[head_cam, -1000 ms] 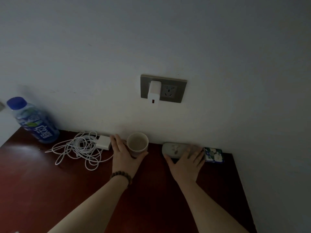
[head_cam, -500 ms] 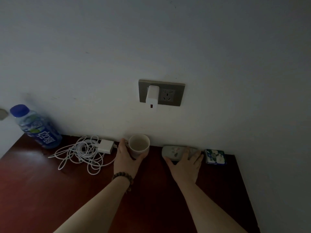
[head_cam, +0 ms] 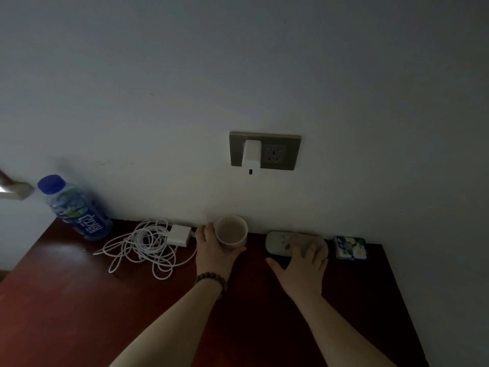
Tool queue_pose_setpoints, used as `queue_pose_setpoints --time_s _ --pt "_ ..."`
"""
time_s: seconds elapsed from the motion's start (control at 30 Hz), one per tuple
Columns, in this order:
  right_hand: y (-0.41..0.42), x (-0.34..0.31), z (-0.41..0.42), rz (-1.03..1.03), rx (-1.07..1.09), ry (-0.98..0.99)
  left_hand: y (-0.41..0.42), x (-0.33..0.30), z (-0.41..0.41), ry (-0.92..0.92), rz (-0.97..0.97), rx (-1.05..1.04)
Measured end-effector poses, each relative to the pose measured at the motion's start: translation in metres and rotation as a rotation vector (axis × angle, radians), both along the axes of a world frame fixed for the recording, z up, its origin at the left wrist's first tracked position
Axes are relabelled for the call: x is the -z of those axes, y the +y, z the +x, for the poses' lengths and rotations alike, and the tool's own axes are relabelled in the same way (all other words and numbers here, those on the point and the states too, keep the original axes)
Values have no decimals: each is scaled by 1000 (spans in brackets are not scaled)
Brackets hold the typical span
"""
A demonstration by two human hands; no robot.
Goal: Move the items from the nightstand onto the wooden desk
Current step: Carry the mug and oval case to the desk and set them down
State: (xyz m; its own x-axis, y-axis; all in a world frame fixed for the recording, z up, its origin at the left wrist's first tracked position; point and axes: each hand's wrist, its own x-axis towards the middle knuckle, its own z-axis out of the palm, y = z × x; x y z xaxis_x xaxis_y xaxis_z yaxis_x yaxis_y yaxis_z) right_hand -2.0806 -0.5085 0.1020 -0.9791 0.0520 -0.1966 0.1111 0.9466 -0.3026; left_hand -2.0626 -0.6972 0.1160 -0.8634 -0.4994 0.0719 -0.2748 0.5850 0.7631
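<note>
A pale cup (head_cam: pixel 231 231) stands upright at the back of the dark red wooden top (head_cam: pixel 79 300), close to the wall. My left hand (head_cam: pixel 214 255), with a bead bracelet on the wrist, is wrapped around the cup from the left and front. A pale oval case (head_cam: pixel 277 242) with a flower print lies to the right of the cup. My right hand (head_cam: pixel 304 266) lies spread over the case's right half, fingers on top and thumb held apart in front of it.
A small green and white box (head_cam: pixel 350 247) sits at the back right corner. Left of the cup lie a white charger block (head_cam: pixel 180 235) and its tangled white cable (head_cam: pixel 148 247). A blue-capped bottle (head_cam: pixel 76 210) stands far left. Above, a wall socket (head_cam: pixel 277 154) holds a white adapter (head_cam: pixel 251 154).
My left hand has closed more tightly around the cup. My right hand has stayed on the oval case with its thumb spreading outward. The view has tilted slightly.
</note>
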Motion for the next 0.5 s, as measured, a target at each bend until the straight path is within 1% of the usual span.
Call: queue_pose_setpoints --time_s 0.13,0.2,0.3,0.43,0.5 --pt "3 7 4 72 -49 11 2 6 -2 24 1 -19" --pt "5 7 4 88 -66 15 1 7 -1 -9 -18 -6" --pt "7 4 4 76 -77 15 0 6 3 -114 -146 19" --pt "10 -10 9 5 -63 99 0 -5 13 -112 -241 40" --pt "13 -20 16 11 -51 120 0 -13 22 -115 -300 76"
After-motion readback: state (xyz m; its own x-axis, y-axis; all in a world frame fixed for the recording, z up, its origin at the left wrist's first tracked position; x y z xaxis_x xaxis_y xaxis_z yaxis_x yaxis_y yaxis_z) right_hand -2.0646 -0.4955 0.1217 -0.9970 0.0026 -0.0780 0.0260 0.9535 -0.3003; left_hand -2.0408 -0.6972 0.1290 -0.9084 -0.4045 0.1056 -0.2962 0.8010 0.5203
